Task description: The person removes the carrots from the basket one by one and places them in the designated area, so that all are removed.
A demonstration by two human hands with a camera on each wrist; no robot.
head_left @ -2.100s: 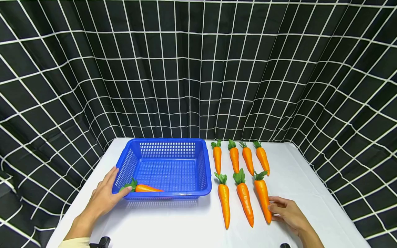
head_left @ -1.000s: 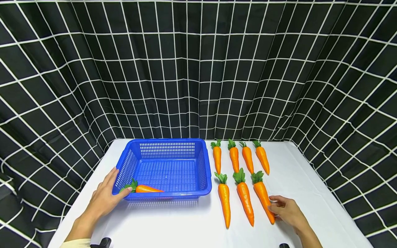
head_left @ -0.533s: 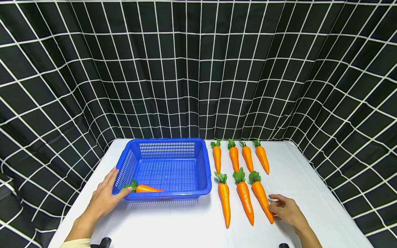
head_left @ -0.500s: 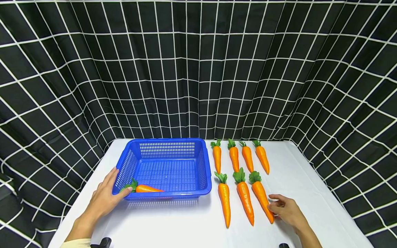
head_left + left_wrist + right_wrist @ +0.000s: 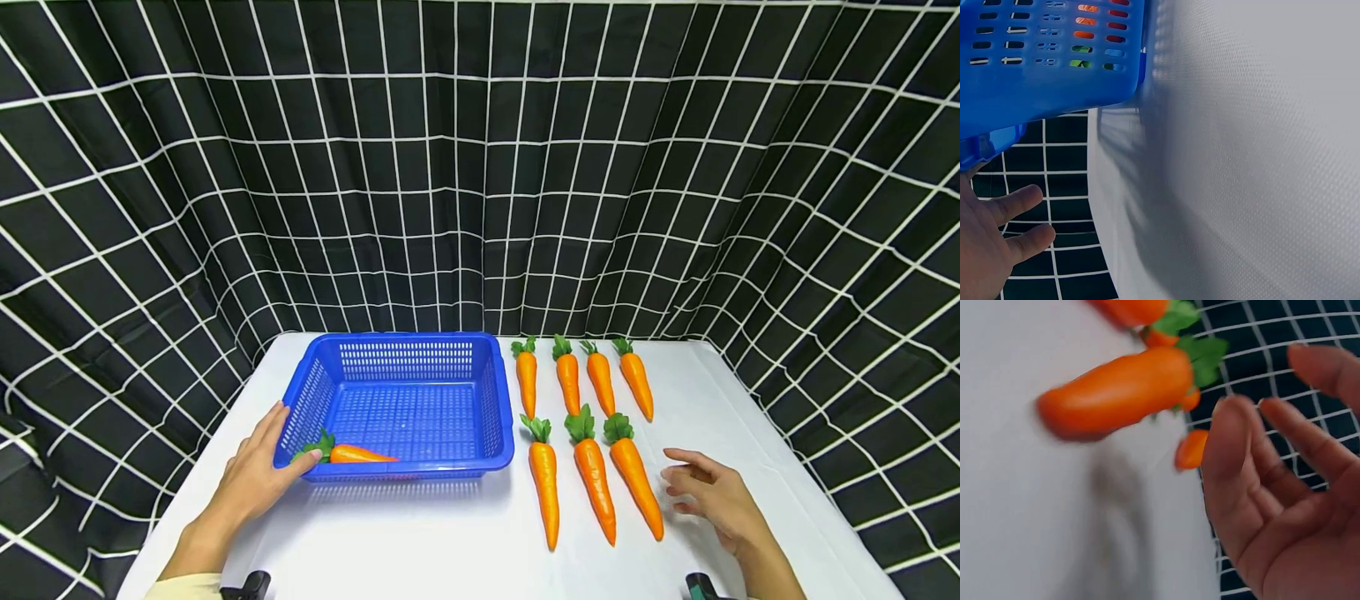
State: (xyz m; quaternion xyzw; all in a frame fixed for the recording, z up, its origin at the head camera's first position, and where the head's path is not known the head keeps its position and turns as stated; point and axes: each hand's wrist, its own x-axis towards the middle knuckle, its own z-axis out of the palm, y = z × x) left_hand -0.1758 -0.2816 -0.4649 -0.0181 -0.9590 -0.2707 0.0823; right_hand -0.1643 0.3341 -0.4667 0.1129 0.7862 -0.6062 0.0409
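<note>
My left hand (image 5: 255, 471) rests at the near left corner of a blue plastic basket (image 5: 405, 468), thumb on the rim and fingers along its outer side. In the left wrist view, two straight fingers stand apart from the basket's slotted wall (image 5: 1054, 87). One carrot (image 5: 358, 453) with green leaves lies inside, along the front wall. My right hand (image 5: 708, 496) hovers just right of the nearest carrot (image 5: 637, 487), touching nothing. In the right wrist view, its fingers (image 5: 1310, 440) are spread and loosely bent, apart from that carrot (image 5: 1122, 390).
Several carrots lie in two rows right of the basket, among them a front middle carrot (image 5: 596, 492), a front left carrot (image 5: 544, 496) and a back right carrot (image 5: 636, 385). A white cloth (image 5: 420, 542) covers the table. Black curtains (image 5: 480, 167) with white grid lines surround it.
My right hand has let go of the rightmost front carrot and moved off to the right. Earlier that carrot's leafy end swung left, leaving it slanted. The left hand keeps its place.
</note>
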